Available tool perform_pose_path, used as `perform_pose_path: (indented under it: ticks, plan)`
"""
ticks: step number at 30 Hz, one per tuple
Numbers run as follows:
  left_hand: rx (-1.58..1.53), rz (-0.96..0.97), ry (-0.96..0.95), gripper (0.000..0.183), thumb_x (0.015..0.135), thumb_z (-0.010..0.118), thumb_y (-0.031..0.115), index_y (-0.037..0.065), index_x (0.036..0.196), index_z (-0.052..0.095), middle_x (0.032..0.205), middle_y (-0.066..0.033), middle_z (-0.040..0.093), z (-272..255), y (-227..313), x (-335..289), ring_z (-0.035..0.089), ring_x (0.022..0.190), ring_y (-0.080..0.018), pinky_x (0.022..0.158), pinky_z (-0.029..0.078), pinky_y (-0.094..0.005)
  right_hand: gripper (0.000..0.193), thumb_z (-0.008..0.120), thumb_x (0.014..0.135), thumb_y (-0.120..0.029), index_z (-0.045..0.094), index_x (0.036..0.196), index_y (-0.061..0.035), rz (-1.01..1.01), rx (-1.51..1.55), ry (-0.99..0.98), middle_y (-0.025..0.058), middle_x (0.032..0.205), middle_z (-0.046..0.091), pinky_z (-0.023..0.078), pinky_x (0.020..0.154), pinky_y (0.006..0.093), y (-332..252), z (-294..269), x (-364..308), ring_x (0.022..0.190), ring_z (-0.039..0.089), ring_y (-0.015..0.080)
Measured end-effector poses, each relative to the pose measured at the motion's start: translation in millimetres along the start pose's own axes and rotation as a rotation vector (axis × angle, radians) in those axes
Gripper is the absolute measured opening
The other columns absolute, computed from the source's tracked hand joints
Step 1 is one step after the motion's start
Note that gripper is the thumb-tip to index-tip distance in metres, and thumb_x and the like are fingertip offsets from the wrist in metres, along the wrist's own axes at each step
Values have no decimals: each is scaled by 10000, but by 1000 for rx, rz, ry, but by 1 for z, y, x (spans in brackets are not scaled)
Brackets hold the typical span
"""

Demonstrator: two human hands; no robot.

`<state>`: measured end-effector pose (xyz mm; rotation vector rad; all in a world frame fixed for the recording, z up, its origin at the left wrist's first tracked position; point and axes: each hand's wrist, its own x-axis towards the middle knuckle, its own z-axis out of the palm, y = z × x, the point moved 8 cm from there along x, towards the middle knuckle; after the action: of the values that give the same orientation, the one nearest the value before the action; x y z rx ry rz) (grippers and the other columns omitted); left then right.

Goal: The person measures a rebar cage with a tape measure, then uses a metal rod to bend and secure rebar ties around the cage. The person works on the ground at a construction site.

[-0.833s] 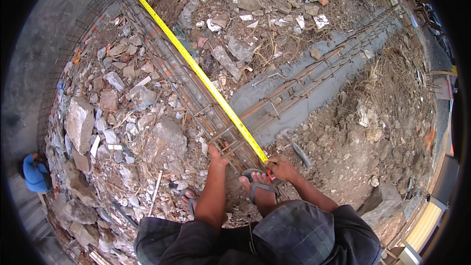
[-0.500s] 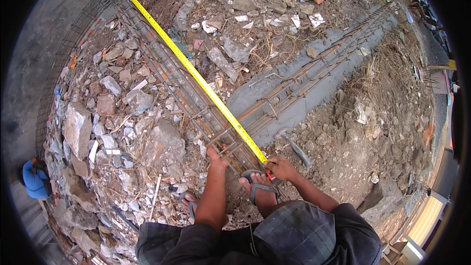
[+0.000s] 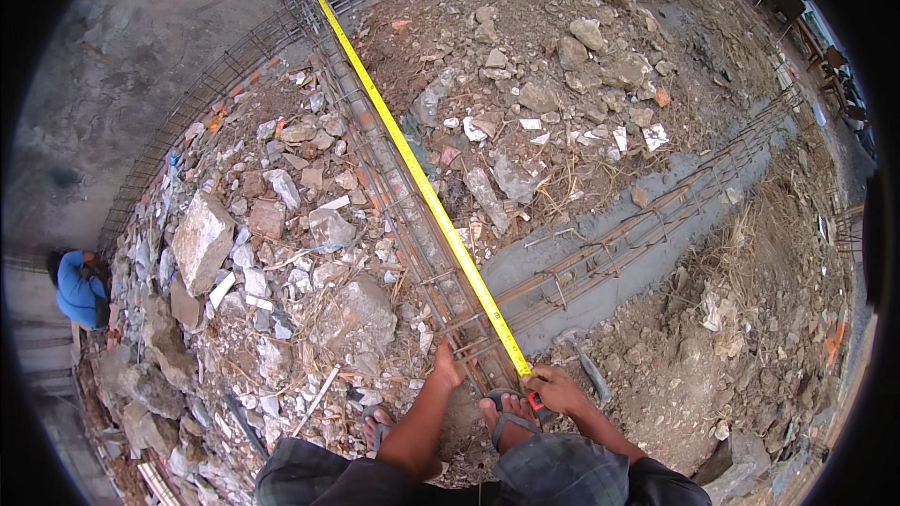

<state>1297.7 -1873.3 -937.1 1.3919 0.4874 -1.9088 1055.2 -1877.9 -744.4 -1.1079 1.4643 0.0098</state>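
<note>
A yellow tape measure blade [image 3: 422,180] stretches straight along a long rebar cage [image 3: 380,169] to its far end. My right hand [image 3: 555,389] is closed on the near end of the tape measure, its red case [image 3: 535,401] showing beside the fingers. My left hand [image 3: 449,365] grips the left side of the rebar cage near its close end; some of its fingers are hidden by the bars. A hammer [image 3: 592,375] lies on the soil to the right of my right hand.
A second rebar cage [image 3: 647,215] branches off right over grey concrete [image 3: 600,295]. Broken stones and rubble [image 3: 281,272] cover the left; more rocks [image 3: 562,66] lie beyond. My sandalled feet [image 3: 511,417] stand by the bars. A person in blue [image 3: 81,290] is at far left.
My view has tilted, so the cage, tape and rubble sit lower and farther right in the picture. Both hands keep their places on the tape measure and the bars.
</note>
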Motion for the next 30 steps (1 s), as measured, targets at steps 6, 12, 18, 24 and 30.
perform_pose_path:
  ticks: [6, 12, 18, 24, 30]
  plan:
    - [325, 221, 317, 462, 1056, 459, 471, 130, 1335, 598, 1243, -98, 644, -42, 37, -8, 623, 1075, -267, 882, 528, -475, 375, 609, 998, -410, 731, 1048, -59, -173, -79, 69, 176, 1034, 712, 524, 868, 438, -30, 1, 6, 995, 675, 356]
    - [61, 300, 204, 548, 1012, 418, 469, 100, 1382, 584, 1330, -130, 635, 11, 33, -25, 627, 1171, -323, 982, 517, -496, 468, 559, 1004, -505, 657, 1240, -113, -83, -40, 58, 202, 1192, 682, 498, 957, 474, -31, -7, 20, 1166, 628, 392]
    - [211, 56, 343, 798, 959, 331, 696, 160, 1539, 446, 1566, -121, 455, 17, 71, -40, 391, 1450, -378, 1119, 297, -712, 516, 507, 1016, -542, 640, 1285, -123, -148, -115, 37, 184, 1299, 645, 500, 977, 481, -42, 8, 41, 1198, 623, 388]
    - [368, 83, 368, 845, 928, 344, 762, 182, 1537, 425, 1545, -94, 462, 14, 89, -30, 367, 1453, -379, 1099, 225, -773, 596, 496, 1015, -546, 628, 1315, -49, -181, -36, 64, 236, 1315, 623, 488, 1002, 497, -58, 5, 44, 1215, 612, 420]
    - [335, -72, 330, 806, 915, 399, 768, 166, 1442, 503, 1436, -102, 525, 8, 116, -2, 432, 1353, -395, 1039, 257, -777, 597, 512, 993, -501, 647, 1266, 12, -187, -41, 38, 255, 1288, 634, 489, 1001, 500, -72, 10, 53, 1203, 617, 427]
